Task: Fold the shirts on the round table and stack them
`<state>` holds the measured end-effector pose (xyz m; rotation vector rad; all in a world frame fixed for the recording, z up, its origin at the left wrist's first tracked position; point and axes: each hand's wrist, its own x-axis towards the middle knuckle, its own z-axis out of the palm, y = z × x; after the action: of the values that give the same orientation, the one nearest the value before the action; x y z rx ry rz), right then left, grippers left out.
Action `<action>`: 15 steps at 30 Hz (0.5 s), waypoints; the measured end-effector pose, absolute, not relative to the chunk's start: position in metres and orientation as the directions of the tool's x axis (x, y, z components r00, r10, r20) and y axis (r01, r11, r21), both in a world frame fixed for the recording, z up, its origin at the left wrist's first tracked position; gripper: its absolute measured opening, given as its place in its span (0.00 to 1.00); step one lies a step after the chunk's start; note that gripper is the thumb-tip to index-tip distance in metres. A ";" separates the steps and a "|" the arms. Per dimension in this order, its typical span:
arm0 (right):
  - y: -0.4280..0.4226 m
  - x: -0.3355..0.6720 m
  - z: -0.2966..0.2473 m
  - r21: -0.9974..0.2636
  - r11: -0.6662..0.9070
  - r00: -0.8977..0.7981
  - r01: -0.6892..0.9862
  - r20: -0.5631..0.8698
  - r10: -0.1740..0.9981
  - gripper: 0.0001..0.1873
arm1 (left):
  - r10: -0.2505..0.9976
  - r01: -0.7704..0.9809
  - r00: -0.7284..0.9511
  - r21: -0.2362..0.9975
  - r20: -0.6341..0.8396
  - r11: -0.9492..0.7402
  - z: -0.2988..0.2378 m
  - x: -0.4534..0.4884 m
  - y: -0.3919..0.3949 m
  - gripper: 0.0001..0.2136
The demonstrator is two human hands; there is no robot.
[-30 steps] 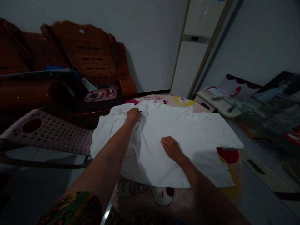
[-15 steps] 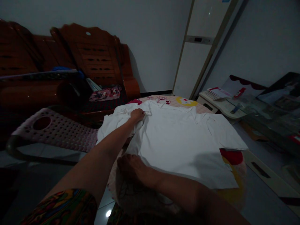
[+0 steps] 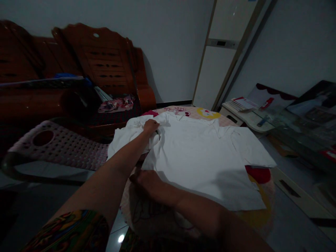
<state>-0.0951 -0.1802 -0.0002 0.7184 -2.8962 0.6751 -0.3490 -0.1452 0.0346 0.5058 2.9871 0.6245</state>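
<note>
A white short-sleeved shirt [image 3: 196, 157] lies spread over the round table, one sleeve reaching right and its left side bunched. My left hand [image 3: 151, 126] is closed on the fabric near the left shoulder, drawing up a small fold. At the near left corner of the shirt, my right hand [image 3: 148, 182] is closed on the bottom edge; its fingertips are dark and partly hidden. The patterned tablecloth [image 3: 207, 112] in pink, yellow and red shows around the shirt.
A woven chair [image 3: 68, 145] stands left of the table, before a wooden bench [image 3: 105, 66] holding a floral cloth [image 3: 117, 104]. A tall white cabinet-like unit [image 3: 214, 75] stands behind. To the right is a glass-topped stand [image 3: 294, 126] with papers [image 3: 243, 104].
My left hand has shifted slightly left, pulling the shoulder fabric with it. My right hand has moved a little left and its fingers have turned; the shirt's left edge follows slightly.
</note>
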 end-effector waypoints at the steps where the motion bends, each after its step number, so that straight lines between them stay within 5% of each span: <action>1: -0.174 -0.093 0.005 -0.459 0.777 -0.902 -0.430 0.193 -0.385 0.06 | 0.305 0.283 -0.952 0.419 0.017 0.863 0.035 -0.350 -0.146 0.15; 3: -0.162 -0.084 0.015 -0.606 0.713 -0.936 -0.353 0.218 -0.278 0.02 | 0.261 0.233 -0.965 0.453 0.001 0.861 0.034 -0.352 -0.146 0.16; 7: -0.136 -0.058 0.033 -0.888 0.430 -0.982 -0.160 0.187 0.020 0.10 | 0.248 0.214 -0.969 0.481 -0.008 0.850 0.035 -0.352 -0.143 0.15; 10: -0.116 -0.035 0.039 -0.957 0.273 -0.976 -0.097 0.145 0.165 0.06 | 0.267 0.253 -0.963 0.475 0.039 0.843 0.040 -0.351 -0.136 0.16; 15: -0.085 -0.003 0.037 -0.986 0.166 -0.972 0.006 0.033 0.233 0.04 | 0.288 0.312 -0.950 0.456 0.124 0.834 0.053 -0.350 -0.112 0.17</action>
<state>-0.0034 -0.0850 0.0370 -0.2341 -2.2569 1.9078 -0.3496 -0.1117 0.0526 0.5000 3.0561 0.7735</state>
